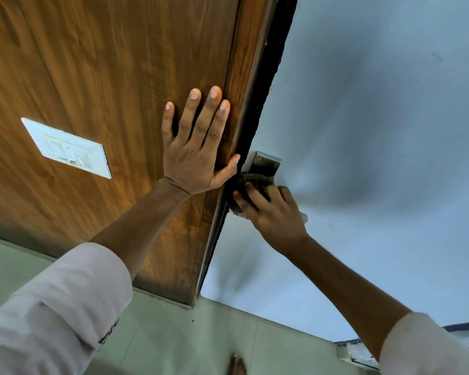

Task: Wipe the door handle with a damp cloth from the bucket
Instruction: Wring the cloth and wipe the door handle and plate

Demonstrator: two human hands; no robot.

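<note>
The metal door handle plate (263, 163) is fixed on the pale grey door (363, 131), close to its edge. A dark grey cloth (255, 181) is bunched over the handle just below the plate. My right hand (271, 209) presses the cloth against the handle, its fingers curled around it. The handle's lever is mostly hidden under cloth and hand; a small metal tip shows at the hand's right. My left hand (198, 147) lies flat and open on the brown wooden panel (119, 63), thumb hooked at the door's edge. No bucket is in view.
A white switch plate (67, 148) sits on the wooden panel at the left. Pale green floor tiles (173, 342) run along the bottom, with a bare foot (237, 365) at the lower edge. Both forearms wear rolled light sleeves.
</note>
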